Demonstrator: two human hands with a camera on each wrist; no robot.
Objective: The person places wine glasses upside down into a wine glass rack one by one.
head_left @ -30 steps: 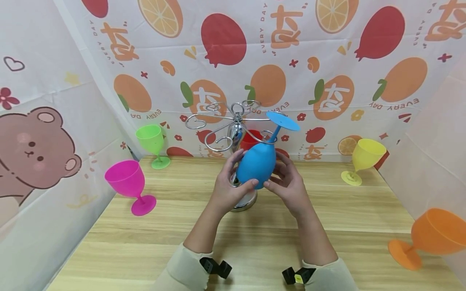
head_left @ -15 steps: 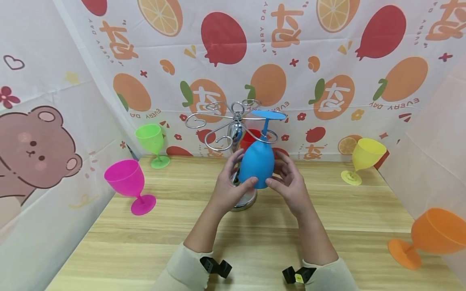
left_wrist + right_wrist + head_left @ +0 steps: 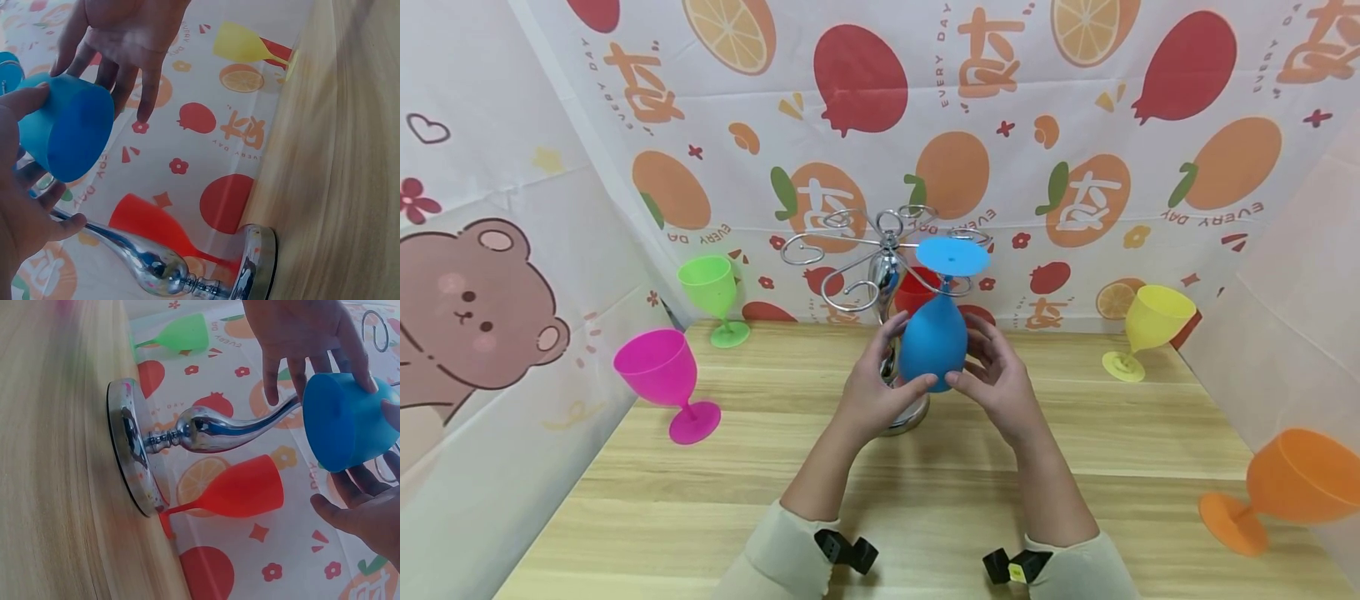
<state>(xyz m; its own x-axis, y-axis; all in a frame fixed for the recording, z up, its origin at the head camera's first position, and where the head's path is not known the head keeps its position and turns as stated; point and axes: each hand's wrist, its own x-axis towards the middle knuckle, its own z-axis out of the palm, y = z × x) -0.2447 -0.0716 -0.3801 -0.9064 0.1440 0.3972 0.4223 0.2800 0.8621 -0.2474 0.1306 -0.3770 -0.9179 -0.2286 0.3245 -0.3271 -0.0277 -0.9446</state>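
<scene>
A blue plastic goblet [image 3: 934, 342] hangs upside down, its round foot [image 3: 953, 257] at the level of the silver wire arms of a chrome goblet rack [image 3: 891, 258]. Its stem is at one of the rack's curled loops; whether it rests in the loop I cannot tell. My left hand [image 3: 871, 385] holds the bowl from the left, thumb near the rim. From the right, my right hand [image 3: 1000, 385] holds the same bowl with its thumb near the rim and its other fingers behind. The right wrist view shows the bowl's opening [image 3: 326, 422] facing the tabletop.
A red goblet [image 3: 916, 287] stands behind the rack. Green [image 3: 711, 287] and magenta [image 3: 662, 371] goblets stand on the left of the wooden table [image 3: 737, 500]. Yellow [image 3: 1157, 317] and orange [image 3: 1300, 479] ones are on the right. Printed cloth hangs behind and at the sides.
The blue goblet has gone from tilted right to nearly upright upside down, its foot swinging left and then tipping toward me. Both hands stay around the bowl.
</scene>
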